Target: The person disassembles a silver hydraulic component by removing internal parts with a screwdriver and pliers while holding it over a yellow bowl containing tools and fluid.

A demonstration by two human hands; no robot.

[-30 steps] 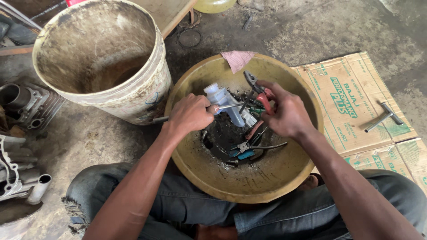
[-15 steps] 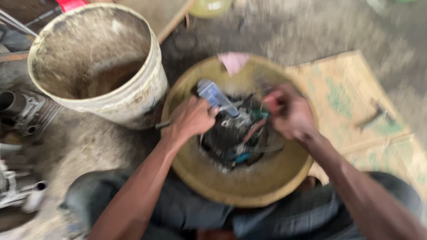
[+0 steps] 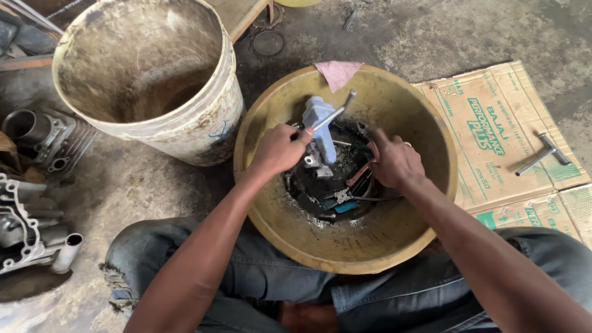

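A pale grey metal engine part (image 3: 319,126) stands among small oily tools at the bottom of a wide, dirty yellow basin (image 3: 425,117), which sits on the floor between the knees of a seated person in jeans. The left hand (image 3: 279,148) is closed around the handle of a slim metal rod tool (image 3: 336,111), whose shaft slants up and to the right across the top of the part. The right hand (image 3: 394,161) reaches down into the basin just right of the part, fingers curled over red-handled pliers (image 3: 364,169); whether it truly grips them cannot be told. A pink rag (image 3: 338,73) hangs over the far rim. A large grimy white bucket (image 3: 203,132) stands to the left, beside it engine castings (image 3: 43,139), and to the right flattened cardboard (image 3: 493,123) carries a T-shaped wrench (image 3: 542,154). The oil pooled in the basin looks slippery, so the rod might slide off the part and strike the fingers nearby.
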